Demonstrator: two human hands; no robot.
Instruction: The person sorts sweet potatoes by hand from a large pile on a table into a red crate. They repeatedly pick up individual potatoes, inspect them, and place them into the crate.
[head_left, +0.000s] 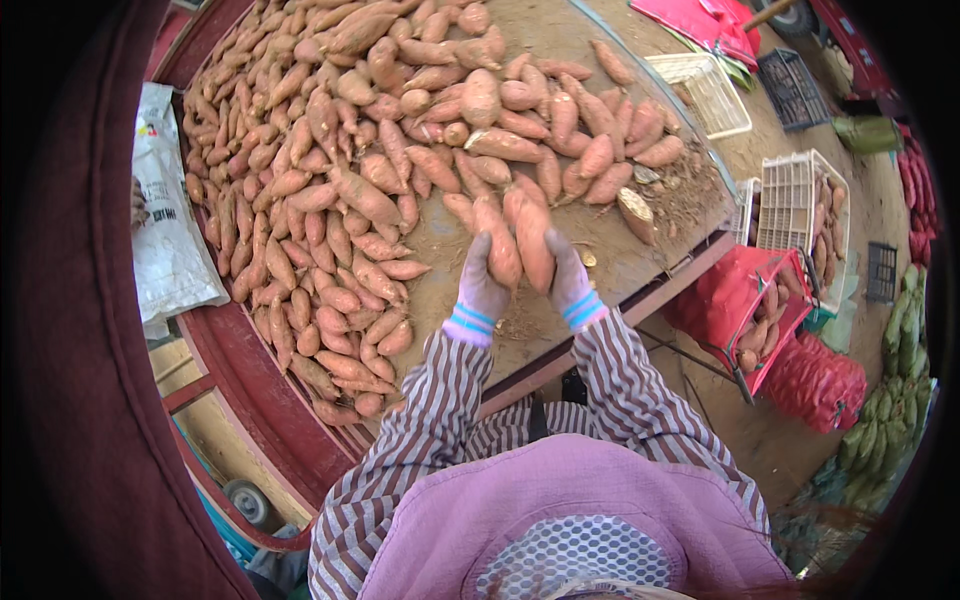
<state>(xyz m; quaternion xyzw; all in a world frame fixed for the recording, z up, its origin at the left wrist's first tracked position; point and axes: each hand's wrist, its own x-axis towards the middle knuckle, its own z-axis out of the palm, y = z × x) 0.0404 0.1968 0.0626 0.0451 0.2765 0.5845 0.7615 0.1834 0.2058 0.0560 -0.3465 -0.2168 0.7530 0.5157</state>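
Observation:
My left hand (486, 289), in a pale purple knit glove with blue cuff stripes, grips a reddish sweet potato (496, 241). A second sweet potato (535, 244) is held in my right hand (570, 276), gloved the same way. The two roots sit side by side, their near ends pointing towards me. Just beyond them a large heap of sweet potatoes (322, 150) spreads over the dirt-covered flat bed (442, 232). A sweet potato with a pale, scarred surface (637, 214) rests near the right edge. My fingers are mostly hidden by the roots.
Red metal side rails (255, 367) border the bed at left, beside a white printed sack (169, 210). At right, an open red mesh bag (739, 307) of sweet potatoes hangs on a metal frame. White plastic crates (787, 199) and a full red sack (814, 382) stand on the ground.

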